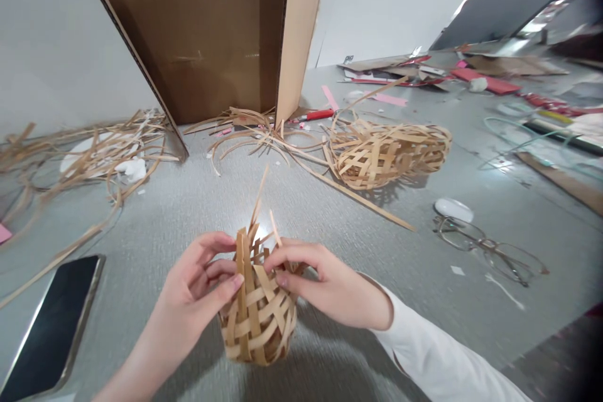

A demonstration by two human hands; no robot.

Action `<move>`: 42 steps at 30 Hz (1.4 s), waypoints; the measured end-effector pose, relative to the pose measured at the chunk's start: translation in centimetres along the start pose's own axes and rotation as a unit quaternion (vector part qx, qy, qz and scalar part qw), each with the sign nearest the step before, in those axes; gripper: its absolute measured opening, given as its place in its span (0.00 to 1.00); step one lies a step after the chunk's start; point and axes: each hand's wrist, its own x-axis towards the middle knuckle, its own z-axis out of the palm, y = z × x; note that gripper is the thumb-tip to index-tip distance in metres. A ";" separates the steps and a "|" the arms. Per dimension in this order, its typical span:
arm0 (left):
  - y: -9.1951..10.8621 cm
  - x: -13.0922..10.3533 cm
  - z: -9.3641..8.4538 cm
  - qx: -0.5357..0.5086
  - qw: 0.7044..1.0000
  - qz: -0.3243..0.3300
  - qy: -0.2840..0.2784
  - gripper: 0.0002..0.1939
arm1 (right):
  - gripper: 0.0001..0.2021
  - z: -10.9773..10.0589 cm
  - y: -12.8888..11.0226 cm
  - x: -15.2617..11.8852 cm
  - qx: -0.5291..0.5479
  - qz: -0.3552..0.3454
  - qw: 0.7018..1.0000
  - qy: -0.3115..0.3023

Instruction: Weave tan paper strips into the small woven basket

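Between my hands stands a small woven basket [257,323] of flat tan strips, with loose strip ends sticking up from its top. My left hand [202,289] pinches the basket's left upper side, thumb in front and fingers curled behind an upright strip. At the top right of the weave, my right hand [315,276] has its thumb and index finger closed on a strip. Part of the far rim is hidden behind my right fingers. A second, longer woven piece [377,154] lies on its side farther back to the right.
Loose strips [117,144] lie tangled at the left. A phone [54,323] is at the lower left. An open cardboard box [301,31] stands behind, with a red-handled tool [318,114] beside it. Eyeglasses [487,243] and a white mouse-shaped object [453,209] lie on the right.
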 end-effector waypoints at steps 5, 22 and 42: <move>0.3 0.1 0.3 0.028 0.999 -0.013 0.011 0.19 | 0.11 -0.2 0.4 0.2 0.009 -0.014 1.000 0.006; 2.0 -0.3 -0.6 0.377 0.908 0.158 0.094 0.08 | 0.16 -1.2 2.4 0.7 0.153 -0.023 0.987 -0.030; 0.0 -0.1 1.1 0.349 0.930 0.119 -0.009 0.09 | 0.13 0.8 1.0 1.0 0.051 0.013 0.998 0.044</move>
